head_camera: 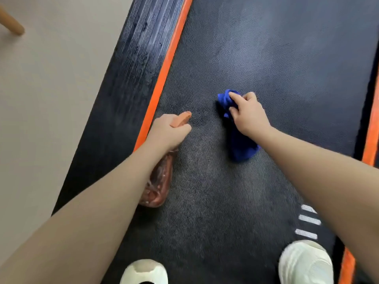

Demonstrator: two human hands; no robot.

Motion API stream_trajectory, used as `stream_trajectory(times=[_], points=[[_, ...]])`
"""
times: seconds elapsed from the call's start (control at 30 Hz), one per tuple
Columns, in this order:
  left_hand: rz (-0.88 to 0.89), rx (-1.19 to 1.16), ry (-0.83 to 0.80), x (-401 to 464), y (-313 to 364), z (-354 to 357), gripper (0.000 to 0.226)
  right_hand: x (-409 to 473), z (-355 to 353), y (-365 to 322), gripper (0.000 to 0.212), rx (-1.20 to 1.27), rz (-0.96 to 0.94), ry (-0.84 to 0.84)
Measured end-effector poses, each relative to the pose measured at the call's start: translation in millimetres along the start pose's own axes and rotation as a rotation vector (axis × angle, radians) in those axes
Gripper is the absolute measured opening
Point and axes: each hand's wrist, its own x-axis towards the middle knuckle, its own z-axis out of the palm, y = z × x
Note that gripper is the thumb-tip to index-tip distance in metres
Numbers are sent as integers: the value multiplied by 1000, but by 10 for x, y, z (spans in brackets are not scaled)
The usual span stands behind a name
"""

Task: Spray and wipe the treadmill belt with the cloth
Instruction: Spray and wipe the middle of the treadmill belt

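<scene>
Treadmill belt (pixel 266 58): right hand (pixel 249 114) grips blue cloth (pixel 240 144) beneath; left hand (pixel 167 132) clutches spray bottle (pixel 159 185).

Dark charcoal treadmill belt (pixel 256 58), finely dotted all over, paler grey haze toward the top. Three short white bars (pixel 307 220) printed near the lower right. Bright orange stripes (pixel 164 72) along both belt edges. Black ribbed side rail (pixel 127 78), streaked whitish grey. Royal blue cloth (pixel 240 144), plain. Spray bottle (pixel 160 181) with translucent reddish-brown body and salmon-orange nozzle. Cream-white shoes (pixel 305 263), faintly ribbed. Beige floor (pixel 51 89), plain. Tan wooden leg (pixel 12 23) at the upper left.
</scene>
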Motion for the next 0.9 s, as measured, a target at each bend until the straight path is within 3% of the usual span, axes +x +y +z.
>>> stream_trajectory(times=[0.13, 0.27, 0.33, 0.4, 0.47, 0.53, 0.6, 0.67, 0.73, 0.9], points=[[-55, -163, 85, 109, -147, -260, 42, 375, 47, -144, 31, -37, 23, 42], [47, -162, -47, 140, -195, -509, 36, 520, 196, -547, 33, -42, 120, 142], [65, -204, -70, 148, -223, -601, 31, 395, 334, -806, 43, -109, 19, 90], [58, -273, -95, 122, -274, -669, 26, 203, 477, -976, 50, -182, -204, 4], [44, -358, -100, 116, -301, -715, 31, 93, 529, -980, 51, -226, -445, 18], [-12, -547, -25, 123, -308, -729, 30, 265, 455, -882, 47, -304, -548, 56], [-71, -651, 76, 130, -320, -731, 28, 560, 340, -877, 44, -298, -348, 81], [-34, -647, 26, 157, -307, -719, 36, 810, 245, -935, 43, -214, 6, 147], [-10, -650, -3, 174, -285, -702, 41, 803, 256, -1114, 43, -174, 90, 146], [-60, -713, 39, 219, -311, -699, 39, 375, 428, -1242, 38, -130, -450, -55]])
